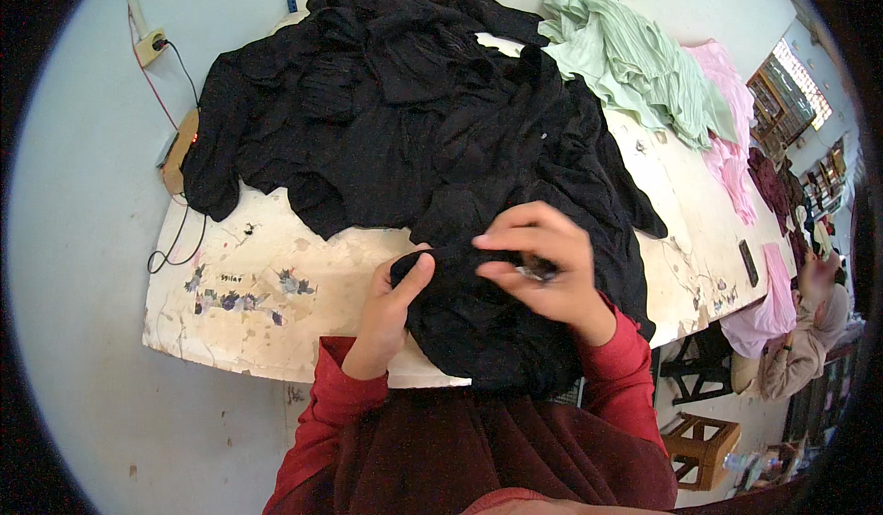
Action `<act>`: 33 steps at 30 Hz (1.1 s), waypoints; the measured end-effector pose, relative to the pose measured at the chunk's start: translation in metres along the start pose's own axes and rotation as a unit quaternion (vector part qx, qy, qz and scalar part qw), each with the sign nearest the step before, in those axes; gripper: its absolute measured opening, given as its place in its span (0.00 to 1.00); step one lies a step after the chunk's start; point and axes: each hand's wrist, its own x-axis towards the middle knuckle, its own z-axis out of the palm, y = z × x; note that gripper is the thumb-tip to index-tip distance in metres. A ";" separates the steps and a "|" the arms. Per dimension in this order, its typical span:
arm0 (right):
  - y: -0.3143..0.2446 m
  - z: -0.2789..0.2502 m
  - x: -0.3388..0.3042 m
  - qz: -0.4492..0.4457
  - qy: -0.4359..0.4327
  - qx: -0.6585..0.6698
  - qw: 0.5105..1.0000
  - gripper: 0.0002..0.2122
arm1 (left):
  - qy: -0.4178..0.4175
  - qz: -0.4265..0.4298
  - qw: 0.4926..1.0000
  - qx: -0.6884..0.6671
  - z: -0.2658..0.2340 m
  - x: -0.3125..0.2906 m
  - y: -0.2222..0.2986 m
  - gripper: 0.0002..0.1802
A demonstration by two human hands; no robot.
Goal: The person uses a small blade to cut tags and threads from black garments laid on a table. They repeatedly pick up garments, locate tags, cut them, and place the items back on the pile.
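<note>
A large black cloth garment lies crumpled over the table, its near part hanging over the front edge by my body. My left hand pinches a folded edge of it between thumb and fingers. Just to the right, my right hand hovers over the same cloth, thumb and forefinger slightly apart. Tucked in its curled fingers is a small dark, partly shiny tool; motion blur hides its exact kind.
The pale, worn table has peeling patches. Mint-green pleated cloth and pink cloth lie at the far right. A dark flat object rests near the right edge. A brown stool and another person are beyond.
</note>
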 end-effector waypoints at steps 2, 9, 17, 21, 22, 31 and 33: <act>0.004 0.015 -0.001 0.022 -0.002 -0.027 0.999 0.16 | -0.010 -0.005 0.999 -0.048 0.000 0.000 -0.001 0.21; 0.008 0.012 -0.009 0.099 0.004 0.062 0.993 0.16 | 0.064 0.018 0.997 0.023 0.005 0.004 -0.003 0.20; -0.009 0.021 -0.005 -0.053 -0.029 -0.231 0.971 0.08 | 0.019 0.100 0.984 0.145 0.010 0.002 -0.005 0.17; -0.005 0.019 0.004 0.115 -0.057 0.130 0.983 0.07 | 0.080 0.191 0.957 0.204 0.017 0.004 -0.010 0.18; -0.006 0.016 0.005 0.132 -0.049 0.164 0.976 0.08 | 0.078 0.188 0.960 0.191 0.017 0.004 -0.011 0.18; -0.021 -0.018 0.013 0.104 -0.116 -0.097 0.983 0.15 | 0.039 0.116 0.989 0.086 0.011 0.008 -0.008 0.19; -0.021 -0.018 0.014 0.076 -0.118 -0.116 0.983 0.13 | 0.043 0.119 0.988 0.088 0.012 0.007 -0.009 0.19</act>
